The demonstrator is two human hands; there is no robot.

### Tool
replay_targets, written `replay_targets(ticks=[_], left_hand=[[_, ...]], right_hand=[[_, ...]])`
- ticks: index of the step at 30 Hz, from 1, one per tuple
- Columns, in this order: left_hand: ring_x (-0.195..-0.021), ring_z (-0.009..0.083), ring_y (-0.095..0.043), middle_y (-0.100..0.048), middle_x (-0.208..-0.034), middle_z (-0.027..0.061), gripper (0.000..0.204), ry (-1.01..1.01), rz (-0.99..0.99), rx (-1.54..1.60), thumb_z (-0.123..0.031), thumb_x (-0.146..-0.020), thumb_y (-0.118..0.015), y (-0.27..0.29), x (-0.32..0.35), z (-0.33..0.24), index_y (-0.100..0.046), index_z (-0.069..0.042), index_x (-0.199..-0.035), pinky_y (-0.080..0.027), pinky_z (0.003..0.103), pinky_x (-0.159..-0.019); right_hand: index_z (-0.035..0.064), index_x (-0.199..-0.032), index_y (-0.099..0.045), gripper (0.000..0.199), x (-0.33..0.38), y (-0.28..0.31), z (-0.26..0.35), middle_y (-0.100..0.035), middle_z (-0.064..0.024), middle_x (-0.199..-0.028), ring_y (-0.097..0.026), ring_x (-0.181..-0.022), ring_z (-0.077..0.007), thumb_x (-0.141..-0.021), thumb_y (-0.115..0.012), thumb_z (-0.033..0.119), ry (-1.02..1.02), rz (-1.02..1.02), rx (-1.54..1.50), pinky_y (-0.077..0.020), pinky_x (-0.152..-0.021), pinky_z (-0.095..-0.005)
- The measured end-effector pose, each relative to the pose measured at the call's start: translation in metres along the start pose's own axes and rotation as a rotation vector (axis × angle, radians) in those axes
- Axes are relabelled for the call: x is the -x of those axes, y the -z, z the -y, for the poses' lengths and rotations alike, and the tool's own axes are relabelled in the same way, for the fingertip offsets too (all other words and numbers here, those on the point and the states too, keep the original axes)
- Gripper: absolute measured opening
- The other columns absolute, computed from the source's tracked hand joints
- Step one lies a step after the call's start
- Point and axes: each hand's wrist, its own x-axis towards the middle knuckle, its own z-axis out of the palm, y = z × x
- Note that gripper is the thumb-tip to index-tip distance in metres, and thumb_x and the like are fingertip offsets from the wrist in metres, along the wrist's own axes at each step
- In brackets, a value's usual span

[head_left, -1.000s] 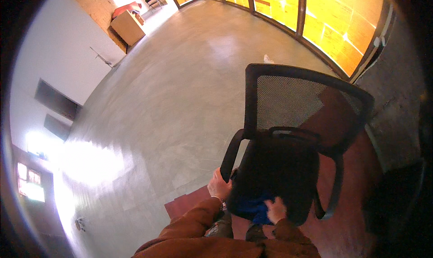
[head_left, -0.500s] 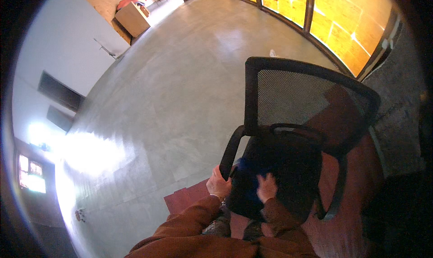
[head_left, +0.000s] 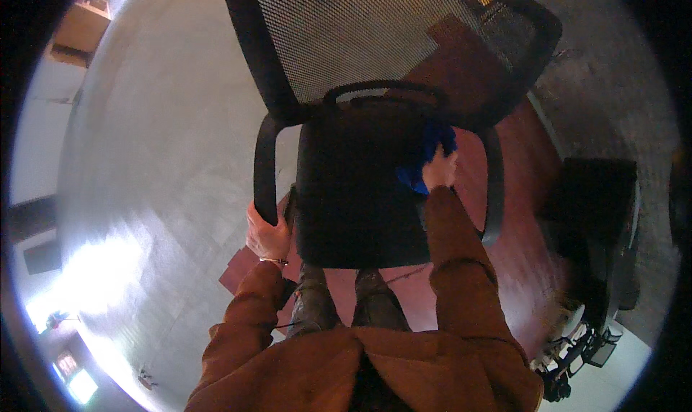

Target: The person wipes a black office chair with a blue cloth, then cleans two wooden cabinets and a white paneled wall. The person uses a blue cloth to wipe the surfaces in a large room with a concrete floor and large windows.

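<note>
Right in front of me stands a black office chair with a mesh back [head_left: 360, 44], two looped armrests and a dark seat [head_left: 360, 196]. My left hand [head_left: 267, 235] is wrapped round the front of the chair's left armrest [head_left: 265, 167]. On the right rear part of the seat, my right hand [head_left: 440, 170] presses on a bunched blue cloth [head_left: 414, 180], gripping it with the fingers curled. Part of the cloth sticks out beyond the fingers, near the base of the backrest.
Under the chair lies a dark red floor covering [head_left: 533, 246], with grey floor [head_left: 166, 123] to its left. A dark black object [head_left: 587, 196] stands on the right. Cluttered equipment [head_left: 584, 354] sits at lower right, and a wooden cabinet [head_left: 81, 28] at far left.
My view has swung right and down, so the chair sits more centrally. My right hand has moved with the blue cloth to the seat's right rear; the left still grips the armrest.
</note>
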Motion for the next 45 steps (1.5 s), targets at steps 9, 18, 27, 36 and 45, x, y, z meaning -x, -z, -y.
replay_targets(ticks=[9,18,27,36,45], left_hand=[[-0.092,0.0431,-0.063,-0.065,-0.107,0.0200,0.059,-0.018,0.015,-0.003,-0.027,-0.081,-0.073,0.003,0.002,0.000,-0.047,-0.006,-0.130,-0.050,0.050,-0.073],[-0.091,0.0433,-0.064,-0.066,-0.105,0.0194,0.060,-0.001,0.028,-0.021,-0.030,-0.081,-0.073,0.000,-0.002,-0.002,-0.048,-0.006,-0.130,-0.050,0.050,-0.073],[-0.092,0.0424,-0.064,-0.066,-0.105,0.0193,0.062,-0.005,-0.002,0.010,-0.026,-0.077,-0.074,-0.003,-0.001,0.003,-0.048,-0.007,-0.130,-0.050,0.050,-0.074],[-0.092,0.0427,-0.064,-0.066,-0.105,0.0198,0.062,-0.001,0.007,-0.014,-0.026,-0.077,-0.075,-0.002,-0.001,0.002,-0.048,-0.008,-0.130,-0.050,0.051,-0.074],[-0.091,0.0414,-0.064,-0.065,-0.105,0.0186,0.058,-0.033,-0.012,0.009,-0.023,-0.079,-0.074,-0.006,-0.005,0.003,-0.050,-0.006,-0.129,-0.051,0.048,-0.072]], right_hand=[[0.0239,-0.122,-0.065,0.030,0.193,-0.073,0.128,-0.048,-0.0157,-0.137,-0.055,-0.111,-0.0374,-0.095,-0.052,0.020,0.991,0.304,-0.106,-0.0540,-0.084,-0.0478],[0.0116,-0.119,-0.065,0.026,0.111,-0.013,-0.005,-0.051,-0.0237,-0.133,-0.053,-0.121,-0.0392,-0.095,-0.054,0.010,0.566,0.360,-0.057,-0.0466,-0.101,-0.0438],[0.0107,-0.124,-0.058,0.036,0.015,-0.022,0.080,-0.043,-0.0212,-0.137,-0.053,-0.117,-0.0410,-0.088,-0.057,0.011,0.342,0.166,-0.046,-0.0501,-0.092,-0.0504],[0.0200,-0.118,-0.069,0.032,0.173,-0.060,0.142,-0.050,-0.0139,-0.137,-0.057,-0.113,-0.0350,-0.092,-0.052,0.013,1.160,0.442,-0.106,-0.0514,-0.092,-0.0456],[0.0226,-0.146,-0.041,0.057,-0.019,-0.001,0.045,-0.037,-0.0216,-0.144,-0.051,-0.122,-0.0423,-0.091,-0.057,0.027,0.048,0.097,-0.065,-0.0450,-0.099,-0.0530]])
